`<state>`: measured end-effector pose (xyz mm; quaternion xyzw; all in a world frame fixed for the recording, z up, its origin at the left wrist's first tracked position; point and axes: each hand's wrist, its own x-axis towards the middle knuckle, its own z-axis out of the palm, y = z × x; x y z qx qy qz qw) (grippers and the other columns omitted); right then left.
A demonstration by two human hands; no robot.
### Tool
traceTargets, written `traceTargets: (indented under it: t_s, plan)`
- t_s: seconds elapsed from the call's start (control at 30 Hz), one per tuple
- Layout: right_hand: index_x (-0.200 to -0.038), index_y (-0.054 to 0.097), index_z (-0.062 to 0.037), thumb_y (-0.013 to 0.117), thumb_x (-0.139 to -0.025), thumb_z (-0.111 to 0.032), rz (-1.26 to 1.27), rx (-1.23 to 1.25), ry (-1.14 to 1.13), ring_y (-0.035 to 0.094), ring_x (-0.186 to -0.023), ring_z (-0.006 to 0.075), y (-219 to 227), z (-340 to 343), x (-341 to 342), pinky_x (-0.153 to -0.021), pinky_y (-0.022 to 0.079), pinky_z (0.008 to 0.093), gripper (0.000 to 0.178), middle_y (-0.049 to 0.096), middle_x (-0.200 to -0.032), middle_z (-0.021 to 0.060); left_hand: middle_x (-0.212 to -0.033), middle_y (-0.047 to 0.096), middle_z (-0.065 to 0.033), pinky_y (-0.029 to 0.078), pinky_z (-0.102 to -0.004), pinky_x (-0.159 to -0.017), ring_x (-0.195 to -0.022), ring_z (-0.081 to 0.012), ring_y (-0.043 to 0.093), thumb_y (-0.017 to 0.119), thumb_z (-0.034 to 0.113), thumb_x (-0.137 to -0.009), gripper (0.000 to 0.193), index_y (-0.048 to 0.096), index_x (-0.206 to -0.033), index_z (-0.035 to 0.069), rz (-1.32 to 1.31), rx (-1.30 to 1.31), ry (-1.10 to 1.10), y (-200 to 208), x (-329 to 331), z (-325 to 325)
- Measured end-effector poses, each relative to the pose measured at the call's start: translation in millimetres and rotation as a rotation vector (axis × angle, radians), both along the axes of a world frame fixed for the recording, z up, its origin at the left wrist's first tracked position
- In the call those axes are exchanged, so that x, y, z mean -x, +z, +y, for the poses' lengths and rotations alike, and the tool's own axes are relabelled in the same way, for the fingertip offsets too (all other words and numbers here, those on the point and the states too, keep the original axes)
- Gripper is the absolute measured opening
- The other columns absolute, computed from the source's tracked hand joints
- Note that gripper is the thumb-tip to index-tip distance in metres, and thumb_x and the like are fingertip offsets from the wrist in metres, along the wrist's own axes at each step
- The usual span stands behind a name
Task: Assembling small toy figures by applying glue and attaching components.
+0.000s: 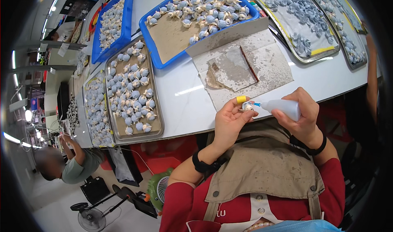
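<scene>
My left hand (230, 123) pinches a small cream-and-blue figurine (247, 106) between thumb and fingers, just past the table's near edge. A yellow band (241, 98) wraps one finger of that hand. In my right hand (305, 115) lies a translucent squeeze bottle (285, 108), tilted on its side with its thin blue nozzle (256, 104) pointing left. The nozzle tip comes right up to the figurine; whether it touches cannot be made out. Beyond my hands, a spotted cardboard sheet (272, 70) bears a thin dark reddish-brown stick (249, 64).
A blue tray (149, 39) of similar figurines stands behind the cardboard. Left are a metal tray (159, 127) of figurines, a further tray (96, 109) and a blue bin (96, 51). Right, a tray (323, 53) holds blue-grey pieces. Another person (77, 164) sits at left.
</scene>
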<state>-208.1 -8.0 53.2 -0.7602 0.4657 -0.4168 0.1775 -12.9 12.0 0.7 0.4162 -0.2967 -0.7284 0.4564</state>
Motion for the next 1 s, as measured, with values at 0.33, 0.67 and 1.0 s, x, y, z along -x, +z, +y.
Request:
traceTargets:
  t_s: [0.33,0.67,1.0]
  plan:
    - [-0.09,0.052,0.0005,0.068,-0.075,-0.013,-0.3,-0.181,-0.201,0.055,-0.064,0.0121,-18,-21,3,-0.058,0.043,0.0254,0.025,0.058,-0.072,0.0079,-0.111,0.056,-0.0177,0.049,-0.0222,-0.069,-0.087,-0.0183,0.061,0.057,0.002,-0.084,0.036,0.045,-0.118,-0.001,0.021,-0.001,-0.045,1,-4,-5]
    - [-0.088,0.062,-0.002,0.059,-0.077,-0.004,0.287,-0.101,-0.218,0.059,-0.079,0.0252,-2,-84,63,-0.071,0.046,0.0328,0.012,0.063,-0.081,0.0108,-0.11,0.056,-0.0181,0.05,-0.0224,-0.071,-0.086,-0.0181,0.06,0.057,0.001,-0.083,0.036,0.045,-0.117,-0.001,0.075,0.007,-0.082,-2,-11,-12]
    - [-0.083,0.062,-0.0013,0.052,-0.076,-0.005,0.768,-0.193,-0.065,0.057,-0.082,0.0316,-16,-178,88,-0.072,0.045,0.0392,0.013,0.061,-0.077,0.0147,-0.107,0.058,-0.0172,0.05,-0.0218,-0.069,-0.081,-0.0155,0.06,0.058,0.003,-0.083,0.034,0.048,-0.115,0.0,0.015,0.022,-0.067,-2,-3,-11]
